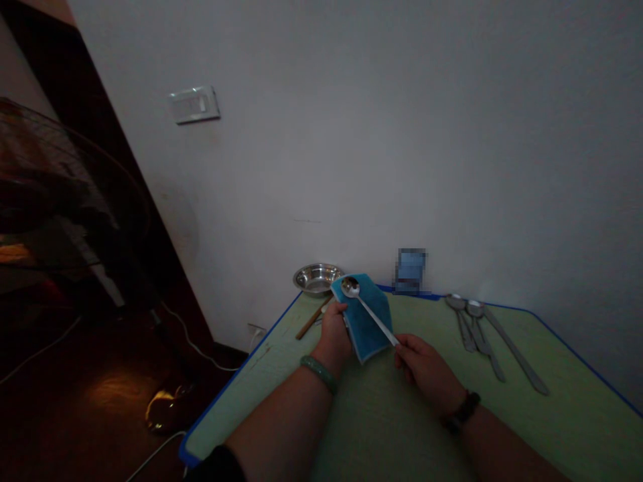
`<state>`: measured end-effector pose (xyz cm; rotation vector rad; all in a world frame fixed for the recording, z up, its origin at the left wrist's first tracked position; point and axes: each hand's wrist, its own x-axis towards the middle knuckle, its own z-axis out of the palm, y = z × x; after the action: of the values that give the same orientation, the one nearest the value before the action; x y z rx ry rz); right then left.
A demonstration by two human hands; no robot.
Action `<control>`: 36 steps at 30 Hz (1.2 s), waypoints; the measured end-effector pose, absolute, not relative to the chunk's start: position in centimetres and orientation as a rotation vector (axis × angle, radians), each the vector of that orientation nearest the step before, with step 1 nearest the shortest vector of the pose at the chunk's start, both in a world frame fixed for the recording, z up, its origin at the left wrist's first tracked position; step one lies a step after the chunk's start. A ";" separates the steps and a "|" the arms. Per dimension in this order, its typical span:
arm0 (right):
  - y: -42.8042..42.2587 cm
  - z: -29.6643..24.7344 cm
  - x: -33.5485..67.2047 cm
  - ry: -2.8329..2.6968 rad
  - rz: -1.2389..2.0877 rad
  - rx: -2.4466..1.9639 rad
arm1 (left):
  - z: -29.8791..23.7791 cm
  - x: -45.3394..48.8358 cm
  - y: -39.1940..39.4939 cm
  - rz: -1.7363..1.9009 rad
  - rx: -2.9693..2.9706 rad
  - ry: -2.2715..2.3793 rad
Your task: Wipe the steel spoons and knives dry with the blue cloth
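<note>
A: Where can the right hand point(426, 371) pass?
B: Rightward over the counter point(567, 388), there's a gap, and then three steel spoons point(483, 338) lie in the way.
A: And the left hand point(334, 333)?
B: Forward it's tight: a wooden stick point(312, 318) and a steel bowl point(316, 278) sit just ahead, with the wall point(351, 167) behind them.

Cloth point(372, 341) recorded as plain teal; spoon point(369, 310) noted as silver; tabletop point(362, 415) logged pale green, blue-edged; bangle point(319, 373) seen as mottled green.
</note>
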<state>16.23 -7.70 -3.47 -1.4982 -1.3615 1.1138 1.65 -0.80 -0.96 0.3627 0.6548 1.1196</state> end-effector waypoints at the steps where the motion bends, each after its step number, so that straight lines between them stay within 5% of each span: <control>1: -7.7 -3.5 16.2 -1.358 1.116 -1.499 | -1.0 1.7 -0.8 1.108 0.366 0.650; 36: -7.8 -3.3 16.2 -1.399 1.095 -1.496 | -0.9 1.7 -0.9 1.103 0.413 0.669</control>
<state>16.23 -7.76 -3.33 -1.4957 -1.3989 1.0947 1.67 -0.94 -0.88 0.4131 0.6694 1.1030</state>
